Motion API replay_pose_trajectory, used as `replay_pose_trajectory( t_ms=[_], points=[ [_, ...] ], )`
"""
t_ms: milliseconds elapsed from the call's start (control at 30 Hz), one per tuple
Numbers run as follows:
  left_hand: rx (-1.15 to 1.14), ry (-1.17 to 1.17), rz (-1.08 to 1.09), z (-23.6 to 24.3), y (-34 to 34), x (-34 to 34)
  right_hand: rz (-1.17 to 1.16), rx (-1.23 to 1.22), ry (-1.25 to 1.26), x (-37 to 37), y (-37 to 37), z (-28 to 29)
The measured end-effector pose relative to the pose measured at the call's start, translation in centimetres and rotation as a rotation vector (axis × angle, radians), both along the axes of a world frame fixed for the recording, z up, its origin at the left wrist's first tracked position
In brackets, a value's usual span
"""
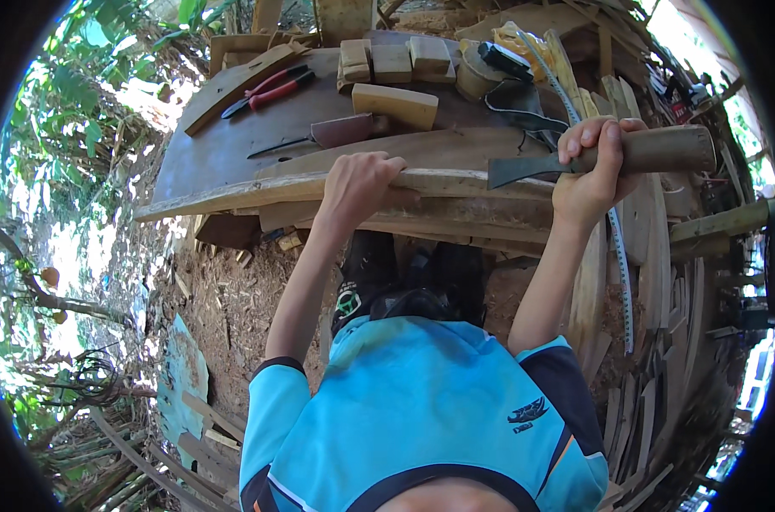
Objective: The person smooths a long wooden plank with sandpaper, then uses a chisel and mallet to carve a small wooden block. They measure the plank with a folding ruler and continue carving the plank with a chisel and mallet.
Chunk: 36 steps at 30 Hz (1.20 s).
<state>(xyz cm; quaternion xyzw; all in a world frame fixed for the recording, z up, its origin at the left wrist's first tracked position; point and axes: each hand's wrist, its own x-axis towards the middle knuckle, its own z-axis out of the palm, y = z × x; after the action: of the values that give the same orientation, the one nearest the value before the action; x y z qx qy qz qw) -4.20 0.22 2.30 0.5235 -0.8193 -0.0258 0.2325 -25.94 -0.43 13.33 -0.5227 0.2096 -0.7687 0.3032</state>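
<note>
A long pale wooden strip lies crosswise along the near edge of the bench, with rough edges. My left hand is closed on it near its middle. My right hand grips the thick handle of a flat-bladed tool, held over the strip's right part with the wide dark blade pointing left. A tool with a brown handle and thin dark shaft lies just beyond the strip. Other planks sit beneath it.
The bench's dark top holds red-handled pliers, several wooden blocks, a leather piece and a yellow bundle. A white measuring tape dangles at right beside stacked planks. Chips cover the ground; foliage stands left.
</note>
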Motion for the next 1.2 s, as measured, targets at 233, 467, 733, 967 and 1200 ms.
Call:
replay_pose_trajectory(
  t_ms=[233,467,733,967,1200],
  points=[
    [-0.008,-0.012,-0.031,0.1,-0.7,0.3,-0.084,-0.071,0.047,-0.4,-0.9,-0.3],
    [-0.046,0.026,-0.038,0.1,-0.6,0.1,-0.182,0.214,-0.089,1.5,-1.1,1.3],
    [0.003,0.001,-0.026,-0.1,-0.7,0.4,0.071,-0.072,0.023,1.7,0.1,0.2],
    [0.007,-0.007,0.027,-0.3,0.2,-0.1,0.065,-0.148,0.243,2.6,0.5,-0.4],
    [-0.066,0.028,0.049,-0.9,0.8,-0.3,0.614,-0.181,0.303,-2.3,2.1,1.4]
  ],
)
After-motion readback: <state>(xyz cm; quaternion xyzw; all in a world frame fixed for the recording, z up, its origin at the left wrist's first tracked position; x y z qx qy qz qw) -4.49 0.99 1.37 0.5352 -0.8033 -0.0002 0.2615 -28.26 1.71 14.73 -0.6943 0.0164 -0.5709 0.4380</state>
